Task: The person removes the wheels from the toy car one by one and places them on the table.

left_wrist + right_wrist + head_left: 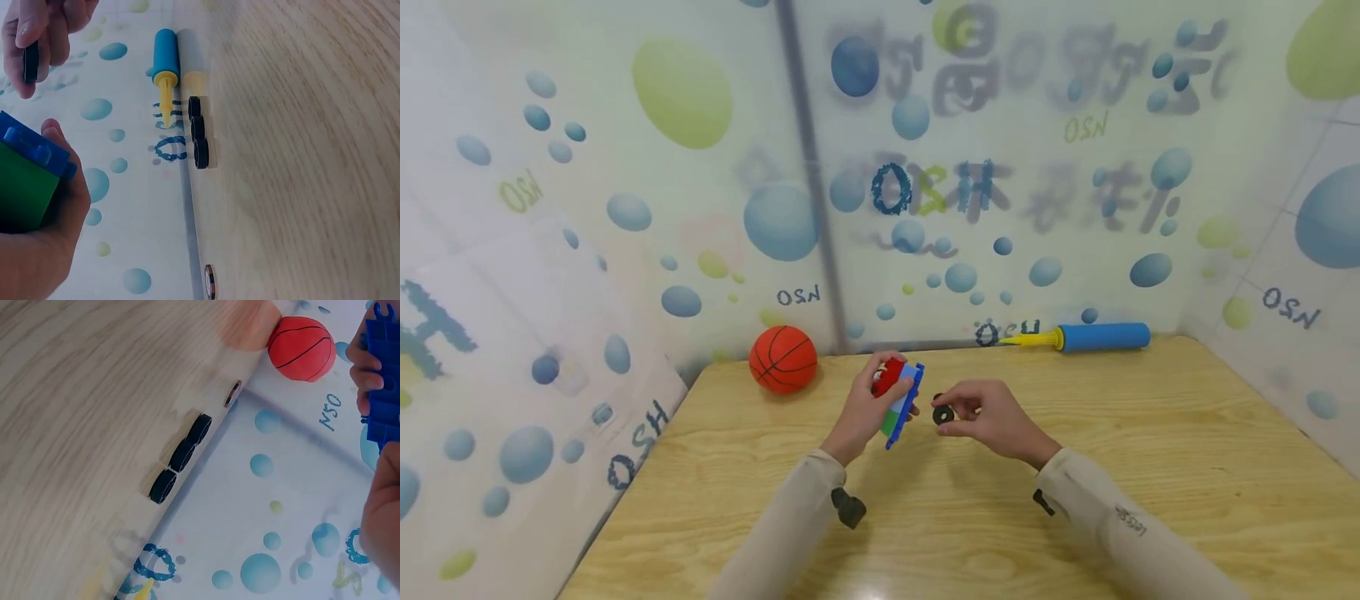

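My left hand (pixel 857 412) grips a toy block vehicle (pixel 892 421) with red, light blue and green parts on a blue base. The base is tilted toward my right hand, and its hooked end and underside (pixel 384 403) show in the right wrist view. My right hand (pixel 1000 417) pinches a small black toy wheel (pixel 30 62) between thumb and fingers, a short gap away from the base. Three more black wheels (pixel 198 128) stand in a row on the table in the left wrist view. The far side of the vehicle is hidden by my left hand.
A red basketball (pixel 783 360) sits at the back left of the wooden table (pixel 715 508). At the back right lies a blue hand pump (pixel 1105 337) with a yellow nozzle. A small round disc (pixel 233 394) lies between the wheel row and the ball. Patterned sheets enclose the table.
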Motion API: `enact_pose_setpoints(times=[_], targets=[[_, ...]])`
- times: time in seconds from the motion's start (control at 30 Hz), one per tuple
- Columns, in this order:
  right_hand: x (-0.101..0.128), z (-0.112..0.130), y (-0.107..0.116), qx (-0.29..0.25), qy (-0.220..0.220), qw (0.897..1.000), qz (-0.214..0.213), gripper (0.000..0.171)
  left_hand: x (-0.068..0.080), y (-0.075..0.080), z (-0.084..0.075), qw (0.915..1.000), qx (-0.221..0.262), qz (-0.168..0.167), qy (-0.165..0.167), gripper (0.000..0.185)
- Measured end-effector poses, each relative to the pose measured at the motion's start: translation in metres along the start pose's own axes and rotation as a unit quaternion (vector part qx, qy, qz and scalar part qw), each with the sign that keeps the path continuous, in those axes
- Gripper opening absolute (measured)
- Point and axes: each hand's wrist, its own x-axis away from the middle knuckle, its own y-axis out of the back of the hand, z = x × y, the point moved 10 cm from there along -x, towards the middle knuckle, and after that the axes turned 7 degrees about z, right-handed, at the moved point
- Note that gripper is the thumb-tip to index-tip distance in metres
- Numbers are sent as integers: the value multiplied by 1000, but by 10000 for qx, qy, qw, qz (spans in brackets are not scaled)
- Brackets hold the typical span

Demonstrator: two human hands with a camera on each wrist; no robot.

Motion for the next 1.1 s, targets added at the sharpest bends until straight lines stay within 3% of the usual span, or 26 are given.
enact_pose_setpoints(times=[0.1, 0.37, 0.7, 0.93, 1.1], targets=[[2, -4, 3, 69, 0, 9999, 77, 27, 1, -3, 1, 9999, -1, 150, 58, 36], [11, -14, 16, 950, -64, 9953, 185, 22, 4, -6, -3, 9983, -277, 499, 111, 40], [8, -27, 22, 1184, 13, 9917, 500, 24, 10, -3, -1, 9972, -421, 580, 229, 43], [3, -48, 25, 1379, -356, 9866, 792, 24, 11, -5, 0, 9960, -589, 630, 233, 51], [1, -69, 29, 1461, -625, 9843, 774, 23, 13, -4, 1, 9953, -658, 677, 231, 54]])
